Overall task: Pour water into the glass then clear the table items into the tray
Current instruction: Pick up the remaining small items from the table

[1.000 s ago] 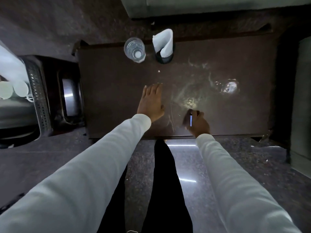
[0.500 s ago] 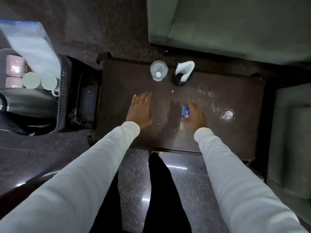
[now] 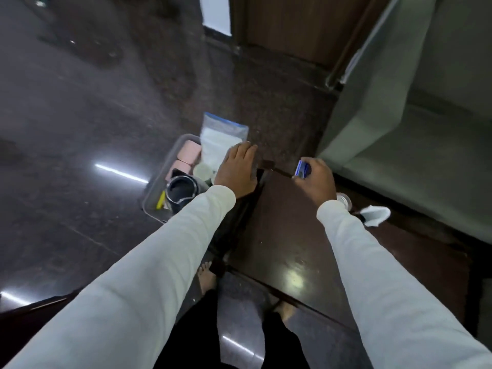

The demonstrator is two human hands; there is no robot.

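The small blue item sits in the right hand, fingers curled shut around it, so only its upper end shows past the knuckles. What shows is a short, flat blue-and-white piece, its long axis leaning up and slightly right, far end away from the person; what it is cannot be told. It hangs over the far left corner of the table, not touching the top.

The tray lies left of that corner, on the floor side, well apart from the right hand. It already carries a dark jug, pink blocks, a clear bag and white cups. So the item must travel left, past the table edge.

The left hand is much nearer the tray: it lies flat, fingers spread, holding nothing, over the gap between table and tray, just beside the cups. It is between the right hand and the tray, so a straight carry would cross it; a hand-over looks possible.

Near the right sleeve, the glass and the napkin holder stand on the table's far edge, yet to be cleared.
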